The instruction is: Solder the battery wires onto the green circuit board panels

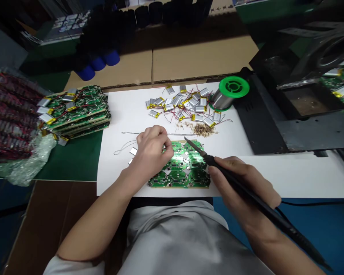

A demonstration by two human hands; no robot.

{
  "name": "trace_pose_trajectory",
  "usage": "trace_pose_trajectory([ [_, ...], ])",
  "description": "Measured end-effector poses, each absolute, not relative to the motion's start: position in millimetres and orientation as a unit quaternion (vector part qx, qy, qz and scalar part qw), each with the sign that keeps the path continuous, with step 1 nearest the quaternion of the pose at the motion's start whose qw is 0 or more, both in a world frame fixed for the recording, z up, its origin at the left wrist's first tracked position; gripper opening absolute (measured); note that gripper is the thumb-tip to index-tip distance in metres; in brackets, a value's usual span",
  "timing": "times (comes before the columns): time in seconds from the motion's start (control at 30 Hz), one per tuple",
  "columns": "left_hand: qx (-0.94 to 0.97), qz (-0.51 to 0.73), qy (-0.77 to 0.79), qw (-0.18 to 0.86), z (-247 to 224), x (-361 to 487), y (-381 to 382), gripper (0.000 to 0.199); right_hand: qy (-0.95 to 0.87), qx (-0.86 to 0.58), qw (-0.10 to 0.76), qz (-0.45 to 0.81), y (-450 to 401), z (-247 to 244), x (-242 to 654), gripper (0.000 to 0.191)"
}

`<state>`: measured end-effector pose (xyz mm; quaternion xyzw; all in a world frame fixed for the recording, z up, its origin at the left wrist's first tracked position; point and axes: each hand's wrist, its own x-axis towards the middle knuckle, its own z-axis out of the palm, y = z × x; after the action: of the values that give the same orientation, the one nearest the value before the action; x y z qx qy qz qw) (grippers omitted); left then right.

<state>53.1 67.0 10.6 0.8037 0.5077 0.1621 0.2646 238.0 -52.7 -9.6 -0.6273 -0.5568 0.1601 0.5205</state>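
My left hand is pinched down at the left edge of a green circuit board panel, and its fingers hide whatever they may hold. My right hand is shut around a black soldering iron, with the tip just above the panel. Two small silver pouch cells lie partly under my left wrist. Beyond the panel are thin wires, a heap of small tan components, a pile of wired pouch cells and a green-flanged solder spool.
White paper covers the bench under all this. Stacked green boards with cells stand to the left, beside a wrapped heap of boards and bubble wrap. A black metal fixture stands at right. Cardboard lies behind.
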Motion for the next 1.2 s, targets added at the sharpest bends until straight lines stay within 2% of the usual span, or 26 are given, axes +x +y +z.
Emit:
trace_pose_trajectory([
  [0.4, 0.799, 0.16, 0.497, 0.298, 16, 48, 71, 0.017, -0.494, -0.65, 0.555, 0.159, -43, -20, 241, 0.019],
  [0.73, 0.746, 0.227, 0.531, 0.331, 11, 54, 70, 0.019, -0.509, -0.637, 0.549, 0.182, -42, -17, 239, 0.02],
  [1.2, 0.79, 0.179, 0.53, 0.25, 10, 56, 71, 0.023, -0.523, -0.623, 0.533, 0.233, -42, -21, 239, 0.019],
])
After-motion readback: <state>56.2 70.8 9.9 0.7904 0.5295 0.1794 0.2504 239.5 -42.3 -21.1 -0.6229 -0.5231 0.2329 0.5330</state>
